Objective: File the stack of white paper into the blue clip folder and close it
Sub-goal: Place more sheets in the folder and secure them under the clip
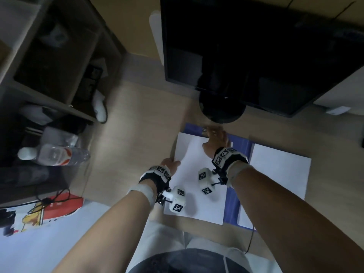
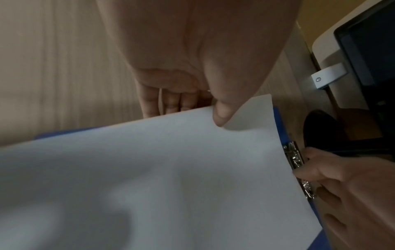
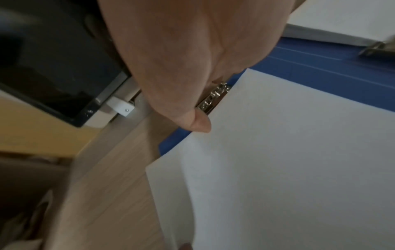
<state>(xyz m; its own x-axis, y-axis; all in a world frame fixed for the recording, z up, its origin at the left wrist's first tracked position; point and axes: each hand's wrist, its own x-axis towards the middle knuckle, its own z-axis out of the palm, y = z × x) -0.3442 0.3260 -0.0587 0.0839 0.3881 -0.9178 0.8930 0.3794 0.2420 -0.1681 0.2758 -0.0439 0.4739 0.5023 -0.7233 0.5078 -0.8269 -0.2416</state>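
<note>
The blue clip folder lies open on the wooden desk. A stack of white paper rests slightly askew on its left half. My left hand pinches the stack's left edge, thumb on top and fingers underneath. My right hand is at the folder's far edge, fingers curled round the metal clip, thumb at the paper's far edge. The far edge of the paper meets the clip; whether it sits under it is unclear.
More white paper lies on the folder's right half. A dark monitor on a round stand stands just behind the folder. A water bottle lies on shelving at the left. A thin cable hangs over the desk's near edge.
</note>
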